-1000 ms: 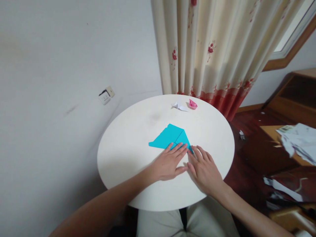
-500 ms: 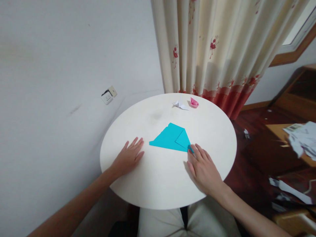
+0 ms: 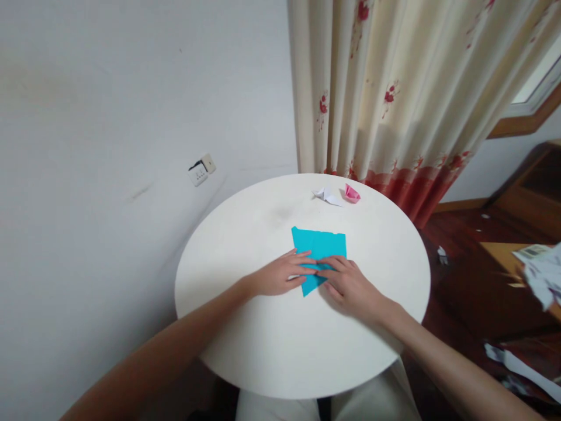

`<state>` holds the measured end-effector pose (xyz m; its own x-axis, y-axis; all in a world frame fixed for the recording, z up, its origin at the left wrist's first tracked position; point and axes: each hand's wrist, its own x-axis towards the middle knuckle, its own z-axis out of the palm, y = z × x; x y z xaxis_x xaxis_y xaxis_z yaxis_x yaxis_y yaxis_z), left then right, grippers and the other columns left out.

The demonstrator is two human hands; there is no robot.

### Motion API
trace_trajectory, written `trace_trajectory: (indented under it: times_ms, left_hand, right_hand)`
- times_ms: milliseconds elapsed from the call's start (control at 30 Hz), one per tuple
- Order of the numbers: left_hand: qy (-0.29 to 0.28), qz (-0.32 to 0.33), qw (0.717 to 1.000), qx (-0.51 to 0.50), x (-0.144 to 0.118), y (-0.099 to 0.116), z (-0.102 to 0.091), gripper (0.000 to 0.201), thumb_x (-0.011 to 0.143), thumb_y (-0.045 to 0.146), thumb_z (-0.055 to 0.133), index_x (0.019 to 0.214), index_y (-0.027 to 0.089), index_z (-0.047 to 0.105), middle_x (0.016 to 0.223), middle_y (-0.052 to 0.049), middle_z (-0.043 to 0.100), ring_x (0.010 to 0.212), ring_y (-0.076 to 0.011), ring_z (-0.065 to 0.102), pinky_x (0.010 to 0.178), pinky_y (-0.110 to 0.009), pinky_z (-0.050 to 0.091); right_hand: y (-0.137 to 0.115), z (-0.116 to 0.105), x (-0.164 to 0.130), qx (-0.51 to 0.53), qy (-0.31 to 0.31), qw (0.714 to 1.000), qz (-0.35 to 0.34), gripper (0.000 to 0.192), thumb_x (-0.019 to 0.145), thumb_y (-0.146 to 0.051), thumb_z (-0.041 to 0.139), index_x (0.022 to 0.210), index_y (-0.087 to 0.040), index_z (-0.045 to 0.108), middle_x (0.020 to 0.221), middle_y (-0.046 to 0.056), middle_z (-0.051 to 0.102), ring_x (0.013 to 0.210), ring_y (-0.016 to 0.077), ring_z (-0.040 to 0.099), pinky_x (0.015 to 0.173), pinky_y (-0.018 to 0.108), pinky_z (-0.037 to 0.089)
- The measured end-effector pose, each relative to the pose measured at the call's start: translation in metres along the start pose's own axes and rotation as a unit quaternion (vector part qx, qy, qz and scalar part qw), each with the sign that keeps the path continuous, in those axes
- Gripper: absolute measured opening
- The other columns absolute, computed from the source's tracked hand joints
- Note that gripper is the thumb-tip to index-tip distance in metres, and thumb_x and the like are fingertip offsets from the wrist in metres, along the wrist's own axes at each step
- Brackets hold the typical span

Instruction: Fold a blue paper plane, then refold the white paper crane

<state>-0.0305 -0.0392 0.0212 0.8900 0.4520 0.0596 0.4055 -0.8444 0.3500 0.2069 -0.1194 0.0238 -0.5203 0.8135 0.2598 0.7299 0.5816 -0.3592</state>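
Teal paper (image 3: 319, 248) sits mid-table on round white table (image 3: 245, 245), flat, partly folded, pointy corner sticking out toward near side. Left hand (image 3: 280, 275) lies flat on paper's near-left part, fingers (image 3: 302, 255) stretched out and slightly spread, pressing down. Right hand (image 3: 350, 286) comes in from right, fingertips on paper's near-right edge, fingers close together. Fingertips of both hands meet on paper. Far side of table: tiny white paper figure (image 3: 326, 195) just beside pink paper figure (image 3: 352, 193). Flowery curtain (image 3: 394, 88) hangs behind.
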Motion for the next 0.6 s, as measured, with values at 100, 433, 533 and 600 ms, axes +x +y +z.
trace_trajectory:
  times_ms: [100,433,533,600]
  left_hand:
    - [0.008,0.037,0.997,-0.068,0.012,-0.023,-0.006,0.031,0.098,0.035,0.051,0.125,0.028,0.066,0.140,-0.004,0.060,0.143,-0.0214,0.038,0.122,-0.047,0.022]
    - [0.079,0.052,0.995,-0.043,0.006,-0.030,-0.007,0.027,0.097,0.026,0.053,0.118,0.029,0.070,0.116,-0.007,0.068,0.109,-0.0206,0.058,0.100,-0.039,0.045]
    - [0.064,0.057,0.996,-0.031,0.006,-0.029,-0.008,0.028,0.098,0.024,0.050,0.116,0.028,0.071,0.116,-0.006,0.068,0.110,-0.0209,0.058,0.101,-0.039,0.043]
    - [0.059,0.060,0.996,-0.027,0.008,-0.028,-0.007,0.028,0.098,0.023,0.049,0.116,0.027,0.070,0.116,-0.006,0.069,0.111,-0.0211,0.058,0.101,-0.039,0.043]
  right_hand:
    - [0.014,-0.001,0.001,-0.038,-0.022,0.999,-0.016,0.031,0.095,-0.022,0.051,0.122,-0.025,0.066,0.127,0.009,0.062,0.118,0.0266,0.050,0.096,0.044,0.041]
    - [-0.001,0.018,0.005,-0.110,0.016,0.994,0.003,0.027,0.098,-0.027,0.053,0.120,-0.025,0.067,0.120,0.010,0.065,0.105,0.0266,0.056,0.087,0.042,0.047]
    - [0.004,0.012,0.005,-0.137,-0.006,0.990,-0.034,0.027,0.099,-0.029,0.052,0.122,-0.024,0.065,0.118,0.009,0.066,0.105,0.0264,0.058,0.086,0.042,0.047]
    - [0.008,0.007,0.005,-0.158,-0.021,0.985,-0.063,0.026,0.100,-0.027,0.049,0.120,-0.022,0.066,0.114,0.008,0.068,0.103,0.0255,0.060,0.084,0.040,0.046]
